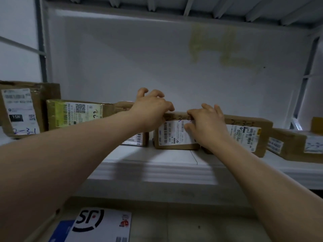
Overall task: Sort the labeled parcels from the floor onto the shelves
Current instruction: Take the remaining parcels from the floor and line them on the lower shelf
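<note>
Nearest me, low on the left, lies a white envelope (pixel 103 224) with a black round logo. Its bottom is cut off by the frame and the left forearm covers its left corner.

Both bare forearms reach up and away to the white shelf (pixel 157 170), where a row of brown boxes stands.

The right hand (pixel 206 124) grasps the middle box (pixel 174 135). Its thumb presses on the white label and its fingers hook over the top edge. It covers the end of the handwritten "2-3-", so the last digit cannot be read.

The left hand (pixel 152 109) sits at that box's top left corner with its fingers bent like claws, two of them lifted. Its thumb is hidden, and I cannot tell whether it grips the box or only rests on it. It also hides most of the small box (pixel 138 138) just left of the middle one.

Further left stand a box with yellowish tape (pixel 75 113) and a bigger box marked "2-3-1" (pixel 19 110), cut off at the frame edge. The print on both labels is too blurred to read.

Touching the middle box on the right is a box marked "2-3-5" (pixel 248 133), partly behind the right wrist. Beyond it is a flat box (pixel 295 145), cut off at the right edge.

Behind the row is the white wall, with a faint yellowish stain (pixel 218 48).
</note>
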